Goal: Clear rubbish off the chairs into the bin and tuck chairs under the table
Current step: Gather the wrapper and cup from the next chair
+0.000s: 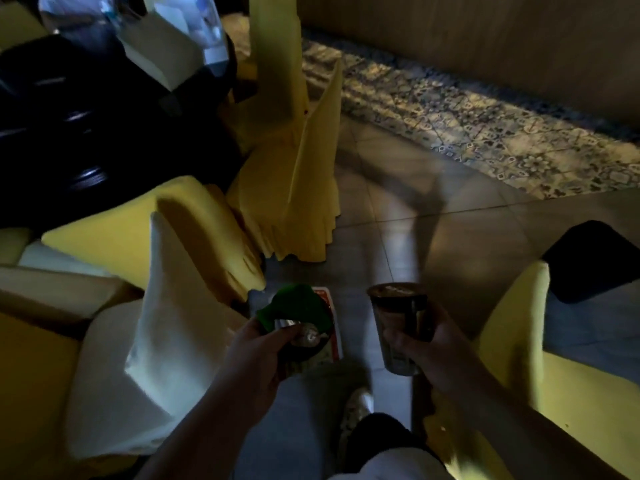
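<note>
The dark, tapered paper cup (401,327) is to be kept upright during carriage to the bin, which is not in view. It is gripped by the curled fingers of the right hand (424,344), right of the crumpled green-and-foil wrapper (298,317). The wrapper is pinched by the left hand (256,355), beside the yellow-covered chair (114,237). Both forearms are extended forward.

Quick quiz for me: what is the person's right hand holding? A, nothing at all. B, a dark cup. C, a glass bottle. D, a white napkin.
B: the right hand is wrapped around a dark cup held upright over the tiled floor, while the left hand grips crumpled green and silver wrappers.
</note>
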